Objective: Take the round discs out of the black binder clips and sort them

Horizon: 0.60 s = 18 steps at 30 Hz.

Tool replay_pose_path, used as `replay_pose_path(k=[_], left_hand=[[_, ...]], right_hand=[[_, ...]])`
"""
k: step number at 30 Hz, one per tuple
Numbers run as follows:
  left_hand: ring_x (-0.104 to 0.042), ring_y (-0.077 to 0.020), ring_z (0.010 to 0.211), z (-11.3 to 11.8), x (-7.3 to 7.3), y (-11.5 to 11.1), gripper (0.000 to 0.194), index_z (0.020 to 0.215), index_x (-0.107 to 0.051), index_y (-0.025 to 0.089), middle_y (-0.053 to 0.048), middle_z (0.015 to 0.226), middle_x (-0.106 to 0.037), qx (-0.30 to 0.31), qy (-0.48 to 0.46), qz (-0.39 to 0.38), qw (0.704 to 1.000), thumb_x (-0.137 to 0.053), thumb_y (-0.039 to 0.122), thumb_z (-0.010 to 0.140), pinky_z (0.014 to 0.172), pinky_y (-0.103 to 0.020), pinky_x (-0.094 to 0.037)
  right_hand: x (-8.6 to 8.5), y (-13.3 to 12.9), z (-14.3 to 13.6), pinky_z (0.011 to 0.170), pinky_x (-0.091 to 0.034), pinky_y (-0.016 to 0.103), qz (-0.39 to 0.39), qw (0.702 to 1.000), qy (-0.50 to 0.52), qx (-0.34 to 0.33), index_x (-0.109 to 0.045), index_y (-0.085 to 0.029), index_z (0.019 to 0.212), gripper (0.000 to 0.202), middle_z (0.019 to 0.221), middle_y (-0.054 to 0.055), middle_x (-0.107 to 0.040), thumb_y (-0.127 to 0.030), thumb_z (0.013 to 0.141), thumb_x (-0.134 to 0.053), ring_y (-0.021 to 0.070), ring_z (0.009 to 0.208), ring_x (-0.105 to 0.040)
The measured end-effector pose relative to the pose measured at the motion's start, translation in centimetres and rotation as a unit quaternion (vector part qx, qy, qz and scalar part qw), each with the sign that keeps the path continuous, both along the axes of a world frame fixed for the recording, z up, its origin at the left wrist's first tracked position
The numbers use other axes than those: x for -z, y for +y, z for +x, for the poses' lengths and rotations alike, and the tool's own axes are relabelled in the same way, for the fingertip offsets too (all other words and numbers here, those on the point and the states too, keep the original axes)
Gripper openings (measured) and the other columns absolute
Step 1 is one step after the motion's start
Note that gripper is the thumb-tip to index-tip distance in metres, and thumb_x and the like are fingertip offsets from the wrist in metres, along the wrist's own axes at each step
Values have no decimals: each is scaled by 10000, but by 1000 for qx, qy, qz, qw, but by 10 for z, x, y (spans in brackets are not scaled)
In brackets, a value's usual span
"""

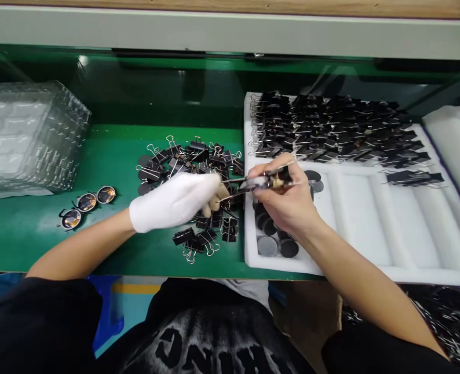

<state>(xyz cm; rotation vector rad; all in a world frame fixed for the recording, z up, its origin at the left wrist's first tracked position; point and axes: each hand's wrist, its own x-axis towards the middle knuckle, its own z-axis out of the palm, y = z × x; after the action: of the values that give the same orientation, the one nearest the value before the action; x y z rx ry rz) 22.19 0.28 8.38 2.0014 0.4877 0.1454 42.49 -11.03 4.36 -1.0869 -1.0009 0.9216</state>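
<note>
Hands meet at frame centre: I see my gloved left hand (175, 200) pinching the wire handles of a binder clip (271, 180) that my bare right hand (288, 200) grips closed around. It hangs over the left edge of the white foam tray (370, 223), beside the loose clip pile (191, 166) on the green bench (117, 156).

A stack of clear moulded plastic blister trays (27, 137) sits at the far left of the green work surface (109, 244). Just in front of it, three round metal-rimmed discs with amber faces (86, 202) lie in a slanted row. At the far right edge stands a white foam block (458, 150), beside the long tray.
</note>
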Motion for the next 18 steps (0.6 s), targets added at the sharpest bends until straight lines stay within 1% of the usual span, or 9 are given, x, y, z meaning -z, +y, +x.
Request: replay_pose_path(k=[2, 3, 5, 6, 8, 10, 14, 16, 18], left_hand=[[-689, -131, 604, 1, -3, -1, 591, 873, -645, 188, -55, 799, -768, -3, 30, -126, 992, -231, 546, 1097, 537, -235, -506], [-685, -133, 585, 1, -5, -2, 590, 849, -638, 189, -48, 756, -759, -12, 40, -147, 988, -251, 559, 1095, 533, -235, -510], [-660, -126, 562, 1, -10, -4, 505, 789, -614, 190, -15, 650, -712, -36, 46, -107, 993, -371, 523, 1081, 547, -228, -511], [-659, -123, 572, 0, -12, -4, 455, 781, -611, 190, -3, 632, -701, -52, 38, -68, 996, -417, 482, 1071, 566, -225, -516], [-679, -125, 623, -2, -15, -5, 353, 850, -652, 186, 10, 667, -719, -86, 17, 14, 996, -471, 417, 1047, 606, -229, -530], [-695, -134, 667, -3, -16, -6, 282, 970, -697, 185, 15, 728, -746, -110, 11, 91, 990, -525, 403, 1019, 618, -237, -530], [-717, -149, 744, -6, -10, -12, 312, 1114, -730, 207, -6, 907, -798, -95, 28, 189, 977, -572, 451, 1000, 667, -255, -547], [-755, -172, 867, -9, -7, -14, 377, 1268, -703, 232, -30, 1079, -812, -67, 33, 189, 979, -556, 468, 1015, 765, -273, -590], [-774, -204, 982, -13, -7, -13, 475, 1429, -621, 249, -59, 1207, -798, -49, 37, 181, 981, -521, 486, 1030, 857, -308, -619]], right_hand=[[-3, -2, 5, 926, -629, 446, 55, 996, -75, -13, -587, -297, 850, 415, 1004, 20, -751, -478, 740, -944, 233, 977, -730], [-7, -3, 10, 955, -623, 457, 60, 992, -113, -15, -607, -298, 854, 401, 1094, 45, -752, -497, 743, -937, 256, 1064, -721], [-17, -7, 25, 1020, -605, 467, 26, 985, -168, -37, -672, -312, 979, 442, 1325, 75, -704, -509, 707, -960, 300, 1264, -661], [-24, -8, 33, 1041, -600, 467, -4, 981, -181, -69, -687, -326, 1100, 559, 1413, 79, -668, -494, 661, -991, 315, 1336, -625], [-36, -11, 49, 1049, -602, 459, -54, 969, -183, -159, -637, -351, 1337, 883, 1474, 85, -647, -452, 561, -1046, 328, 1378, -611], [-44, -14, 53, 1048, -605, 444, -82, 958, -172, -214, -590, -345, 1442, 949, 1436, 88, -688, -435, 605, -1028, 307, 1328, -661], [-46, -21, 25, 1000, -608, 403, -90, 960, -227, -137, -724, -256, 1266, 425, 1223, 74, -789, -324, 861, -835, 246, 1133, -752], [-46, -26, 17, 953, -610, 392, -87, 950, -281, -101, -773, -227, 1106, 244, 1108, 58, -813, -250, 865, -800, 235, 1038, -767], [-50, -36, 30, 922, -610, 389, -89, 936, -334, -64, -784, -225, 1038, 173, 1050, 43, -819, -218, 865, -778, 227, 978, -769]])
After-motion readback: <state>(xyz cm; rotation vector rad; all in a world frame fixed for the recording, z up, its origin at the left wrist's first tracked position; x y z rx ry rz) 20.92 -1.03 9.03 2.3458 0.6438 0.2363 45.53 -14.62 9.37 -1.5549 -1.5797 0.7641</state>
